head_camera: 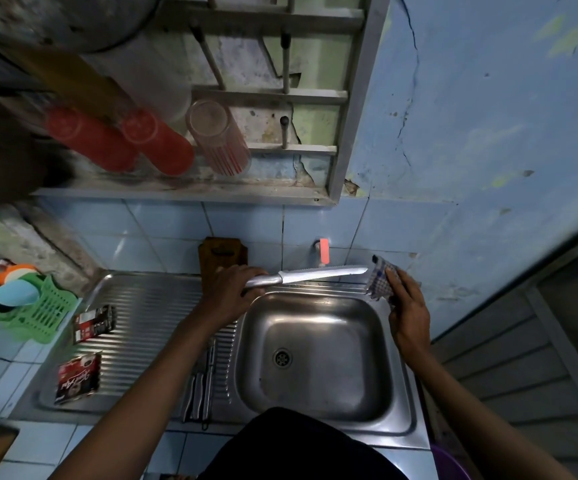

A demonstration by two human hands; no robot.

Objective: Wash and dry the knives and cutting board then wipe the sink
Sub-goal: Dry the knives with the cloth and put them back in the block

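Currently the left hand [232, 289] is curled round the metal handle of a serrated bread knife [322, 274], which is held in the air over the far rim of the sink basin [318, 355]. Blade long axis runs nearly level, handle at left, tip at right, rising slightly toward the tip. The right hand [407, 306] grips a bunched checked dishcloth [381, 280] just beyond the tip; cloth and tip look just apart, though contact cannot be ruled out from this angle.

Key relation: cloth lies off the tip end, in line with the blade, so the right hand is the nearer one to the steel. Judgement: drying step for this knife; the next move probably folds the cloth over the blade and draws it along, best from the spine side, away from the teeth.

Basin: no dishes in it, drain [282, 357] visible, no standing water discernible. Tap [322, 252] sits on the tiled wall behind the blade.

Other task items: wooden cutting board [223, 252] stands leaning against the wall behind the left hand; several more knives [200, 386] lie together on the ribbed drainboard [142, 306], partly hidden under the left forearm, handles toward the person.

Elsewhere: green plastic basket [40, 311] holds sponges or scourers; two sachet packets [79, 377] lie on the drainboard.
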